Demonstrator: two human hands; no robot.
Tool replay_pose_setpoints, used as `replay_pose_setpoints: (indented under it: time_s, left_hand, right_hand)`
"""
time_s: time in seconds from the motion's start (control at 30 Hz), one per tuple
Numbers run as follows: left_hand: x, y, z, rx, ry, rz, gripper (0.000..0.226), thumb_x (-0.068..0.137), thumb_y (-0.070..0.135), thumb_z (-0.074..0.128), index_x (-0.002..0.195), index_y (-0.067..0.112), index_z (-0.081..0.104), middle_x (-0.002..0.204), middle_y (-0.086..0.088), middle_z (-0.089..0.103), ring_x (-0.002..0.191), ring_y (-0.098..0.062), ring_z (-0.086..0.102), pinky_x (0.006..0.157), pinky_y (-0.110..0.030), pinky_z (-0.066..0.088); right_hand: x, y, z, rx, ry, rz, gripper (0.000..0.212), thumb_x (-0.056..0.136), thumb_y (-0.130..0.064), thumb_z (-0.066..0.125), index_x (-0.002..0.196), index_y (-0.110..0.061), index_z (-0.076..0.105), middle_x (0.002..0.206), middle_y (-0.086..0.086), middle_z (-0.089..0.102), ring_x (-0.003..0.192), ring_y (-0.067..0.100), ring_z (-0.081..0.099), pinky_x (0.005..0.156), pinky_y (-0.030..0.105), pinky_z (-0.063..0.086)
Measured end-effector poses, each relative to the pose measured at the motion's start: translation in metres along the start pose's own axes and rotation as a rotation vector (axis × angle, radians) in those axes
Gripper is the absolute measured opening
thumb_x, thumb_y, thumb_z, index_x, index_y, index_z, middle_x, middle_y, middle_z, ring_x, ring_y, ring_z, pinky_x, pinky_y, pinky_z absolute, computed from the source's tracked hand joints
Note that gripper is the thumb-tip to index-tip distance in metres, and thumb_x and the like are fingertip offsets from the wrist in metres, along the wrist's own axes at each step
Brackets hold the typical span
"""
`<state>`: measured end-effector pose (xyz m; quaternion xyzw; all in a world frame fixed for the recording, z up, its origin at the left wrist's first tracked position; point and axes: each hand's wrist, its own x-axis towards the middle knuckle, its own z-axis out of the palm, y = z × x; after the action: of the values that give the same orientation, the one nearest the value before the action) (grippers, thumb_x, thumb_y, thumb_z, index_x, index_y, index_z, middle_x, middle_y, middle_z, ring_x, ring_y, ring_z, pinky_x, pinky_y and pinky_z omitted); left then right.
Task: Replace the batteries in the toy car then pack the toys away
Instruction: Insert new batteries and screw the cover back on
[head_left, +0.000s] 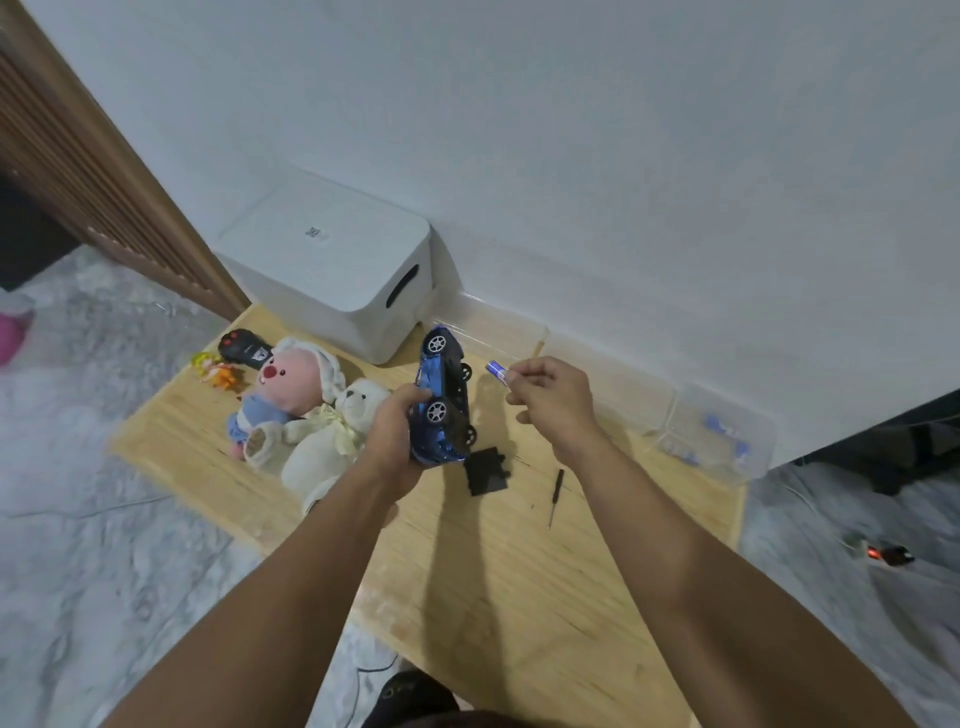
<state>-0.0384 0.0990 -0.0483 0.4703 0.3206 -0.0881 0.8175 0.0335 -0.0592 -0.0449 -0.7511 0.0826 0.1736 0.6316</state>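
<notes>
Fingertips of right hand (553, 397), centre-right of frame: pinching blue battery (497, 370), held clear of table. Left hand (397, 434), centre: fingers curled round blue toy car (441, 400), tipped on its side, black underside facing battery. Below car on wooden table (519, 571): black cover (485, 470), screwdriver (555, 498). Left: plush toys (306, 410). Upper centre: white storage box (337, 265).

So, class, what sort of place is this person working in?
Probably a room in a home: soft toys lie on a low wooden table against a plain white wall, beside a white storage box.
</notes>
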Motion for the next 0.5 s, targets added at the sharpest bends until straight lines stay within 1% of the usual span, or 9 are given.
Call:
replay_pose_setpoints:
  time_s: [0.03,0.1,0.17,0.23,0.3,0.4,0.43,0.5]
  left_hand:
    - [0.000,0.002,-0.001,-0.046,-0.050,0.001,0.035,0.091,0.032,0.047,0.110,0.009,0.063,0.092,-0.015,0.065,0.076,-0.029,0.062,0.074,-0.040,0.050]
    - [-0.001,0.009,-0.001,-0.055,-0.152,0.014,0.044,0.092,0.043,0.051,0.119,0.010,0.061,0.094,-0.016,0.065,0.076,-0.032,0.061,0.074,-0.043,0.050]
    - [-0.003,0.016,0.001,-0.025,-0.204,0.025,0.046,0.092,0.041,0.052,0.125,0.009,0.057,0.097,-0.018,0.063,0.076,-0.034,0.061,0.070,-0.042,0.053]
    - [-0.006,0.022,0.003,-0.026,-0.233,0.047,0.045,0.092,0.036,0.051,0.127,0.007,0.054,0.098,-0.021,0.061,0.076,-0.034,0.061,0.070,-0.044,0.054]
    - [-0.008,0.026,0.005,-0.038,-0.240,0.062,0.046,0.092,0.033,0.050,0.127,0.004,0.054,0.097,-0.021,0.061,0.076,-0.035,0.061,0.074,-0.047,0.054]
    - [-0.008,0.030,0.008,-0.023,-0.229,0.079,0.049,0.094,0.033,0.049,0.132,0.002,0.052,0.100,-0.024,0.062,0.080,-0.037,0.062,0.080,-0.052,0.051]
    - [-0.008,0.031,0.009,-0.016,-0.220,0.099,0.047,0.095,0.032,0.048,0.132,0.004,0.052,0.103,-0.024,0.064,0.083,-0.038,0.063,0.083,-0.054,0.050]
    - [-0.009,0.032,0.012,0.004,-0.193,0.159,0.040,0.098,0.029,0.045,0.132,0.012,0.054,0.107,-0.020,0.068,0.090,-0.038,0.065,0.090,-0.057,0.048]
  right_hand:
    - [-0.002,-0.006,0.003,0.039,-0.013,-0.009,0.005,0.088,-0.012,0.068,0.084,-0.014,0.067,0.079,0.001,0.068,0.066,0.012,0.064,0.052,0.021,0.051]
    - [-0.004,-0.017,0.009,0.107,-0.043,-0.028,0.005,0.086,-0.008,0.070,0.082,-0.011,0.068,0.075,0.005,0.068,0.064,0.014,0.064,0.057,0.023,0.055]
    - [-0.005,-0.026,0.012,0.133,-0.079,-0.048,0.008,0.084,-0.004,0.071,0.081,-0.010,0.069,0.077,0.008,0.068,0.067,0.017,0.065,0.066,0.027,0.059]
    - [-0.005,-0.032,0.014,0.130,-0.109,-0.073,0.012,0.082,0.000,0.071,0.082,-0.012,0.070,0.083,0.010,0.068,0.072,0.018,0.067,0.074,0.032,0.060]
    - [-0.004,-0.037,0.014,0.101,-0.106,-0.090,0.016,0.081,0.002,0.071,0.085,-0.013,0.071,0.089,0.010,0.069,0.074,0.017,0.069,0.078,0.035,0.060]
    - [-0.006,-0.045,0.012,0.058,-0.071,-0.122,0.018,0.082,0.002,0.070,0.088,-0.015,0.073,0.091,0.008,0.070,0.073,0.017,0.069,0.077,0.034,0.061]
    - [-0.007,-0.047,0.011,0.042,-0.061,-0.138,0.018,0.082,0.001,0.070,0.087,-0.016,0.073,0.091,0.007,0.070,0.074,0.016,0.069,0.076,0.034,0.061]
    - [-0.009,-0.050,0.010,-0.017,-0.031,-0.189,0.016,0.082,-0.004,0.072,0.085,-0.019,0.073,0.089,0.002,0.071,0.076,0.016,0.069,0.075,0.032,0.061]
